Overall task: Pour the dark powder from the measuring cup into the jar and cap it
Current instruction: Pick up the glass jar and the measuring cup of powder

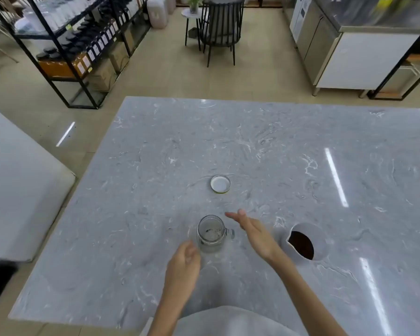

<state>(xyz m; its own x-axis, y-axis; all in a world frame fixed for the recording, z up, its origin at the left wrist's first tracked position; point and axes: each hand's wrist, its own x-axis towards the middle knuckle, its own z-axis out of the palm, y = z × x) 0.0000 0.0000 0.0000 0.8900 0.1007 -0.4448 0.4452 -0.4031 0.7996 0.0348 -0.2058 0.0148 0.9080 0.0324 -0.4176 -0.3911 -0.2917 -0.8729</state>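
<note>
A clear glass jar with a side handle stands uncapped on the grey marble table, a few dark specks at its bottom. Its white lid lies flat on the table beyond it. To the right stands a translucent measuring cup with dark powder inside. My left hand hovers just below and left of the jar, fingers loosely curled, holding nothing. My right hand is stretched flat with fingers apart between the jar and the measuring cup, touching neither.
Left of the table sits a white counter. Across the beige floor are a black shelf rack with bottles, a dark chair beside a small round table, and a steel cabinet at the right.
</note>
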